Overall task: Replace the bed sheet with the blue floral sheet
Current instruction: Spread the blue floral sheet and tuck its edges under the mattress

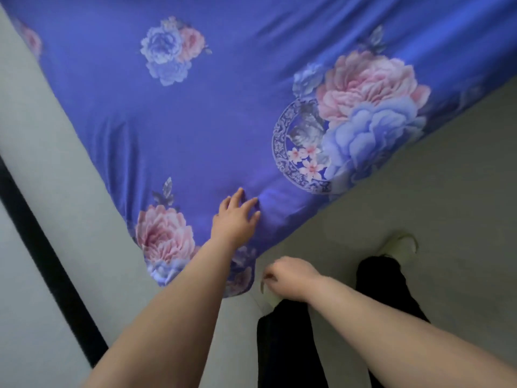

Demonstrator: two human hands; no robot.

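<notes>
Nearest the camera: two bare forearms reach toward the bed corner, with dark trouser legs point(291, 343) and a pale shoe point(397, 242) on the floor point(447, 191) beside it.

Right hand point(288, 278): just off the corner's tip, below the hanging edge, fingers curled under. Whether they pinch any cloth cannot be told; the fingertips are turned away and blurred.

Left hand point(236, 217): on top of the blue floral sheet point(223, 107), a little in from the corner, fingers spread and laid flat against the cloth beside a small raised fold.

Sheet: already laid over the bed, running from the corner to the far side of the view. Long shallow wrinkles lead away from the corner, and the edge droops over the side toward the floor.

Handling, as a judgement: thin, light, limp cloth with a slight sheen, likely slippery. Best gripped at the hem near the corner and drawn taut. No breakage risk.

Far side from the corner: pale wall point(56, 163) with a dark strip point(42, 247).
</notes>
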